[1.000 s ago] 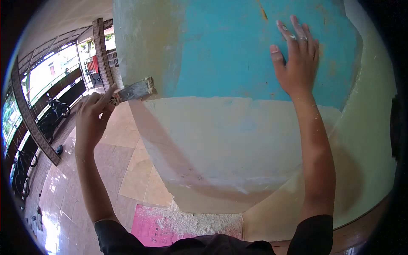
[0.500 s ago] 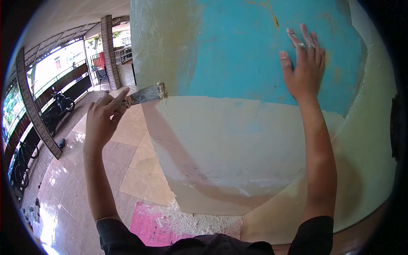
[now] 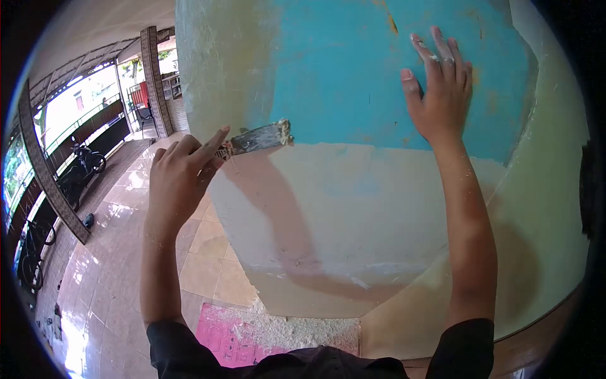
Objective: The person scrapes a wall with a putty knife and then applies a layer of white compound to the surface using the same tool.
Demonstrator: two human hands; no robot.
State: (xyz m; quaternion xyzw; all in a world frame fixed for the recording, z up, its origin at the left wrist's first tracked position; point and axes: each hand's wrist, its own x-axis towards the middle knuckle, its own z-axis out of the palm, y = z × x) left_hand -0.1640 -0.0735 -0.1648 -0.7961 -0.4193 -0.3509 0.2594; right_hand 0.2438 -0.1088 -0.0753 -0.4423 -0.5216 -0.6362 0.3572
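Left hand [image 3: 180, 183] grips a scraper [image 3: 255, 139], blade with filler touching the pillar [image 3: 328, 208] at the blue paint's lower edge near its left corner; right hand [image 3: 442, 88] lies open, flat on the blue.

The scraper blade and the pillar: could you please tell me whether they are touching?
Touching. The head view shows the left hand pressing the scraper blade flat against the pillar, with no gap at its putty-laden tip.
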